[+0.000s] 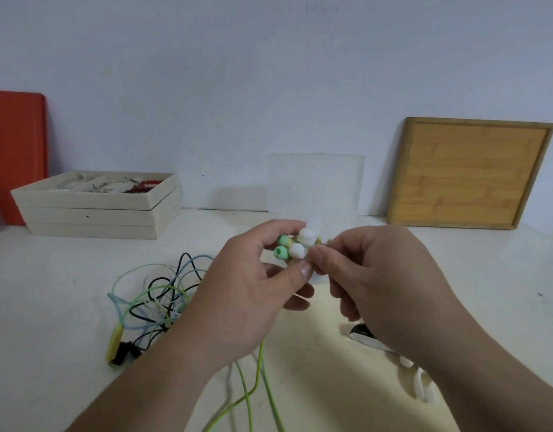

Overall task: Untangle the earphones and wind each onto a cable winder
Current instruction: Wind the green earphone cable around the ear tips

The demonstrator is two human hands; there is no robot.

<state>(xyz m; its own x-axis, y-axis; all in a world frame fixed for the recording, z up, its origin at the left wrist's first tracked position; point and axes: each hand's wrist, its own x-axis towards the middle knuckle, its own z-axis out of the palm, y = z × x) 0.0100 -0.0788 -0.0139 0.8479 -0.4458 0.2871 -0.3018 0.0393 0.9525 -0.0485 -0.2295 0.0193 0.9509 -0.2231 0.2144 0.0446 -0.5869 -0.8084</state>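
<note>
Earphones sit bunched in my left hand [256, 285]: two green buds [281, 247] and two white buds [301, 243] pinched together between thumb and fingers, held up over the white table [66, 307]. My right hand [371, 275] pinches something small right beside the white buds; I cannot tell whether it is a bud stem or a wire. The risk, as I judge it, is pulling one pair free while the cords are still crossed in the tangle [156, 300] lying on the table to my left, which would cinch the knot tighter. The green cord [247, 397] hanging down toward me could also snag on my wrist. A black-and-white piece [364, 335] lies half hidden under my right wrist, easy to knock. Open room lies in front of me; the stacked trays [94, 213], clear box [315, 182] and wooden tray [468, 173] stand well back by the wall.
</note>
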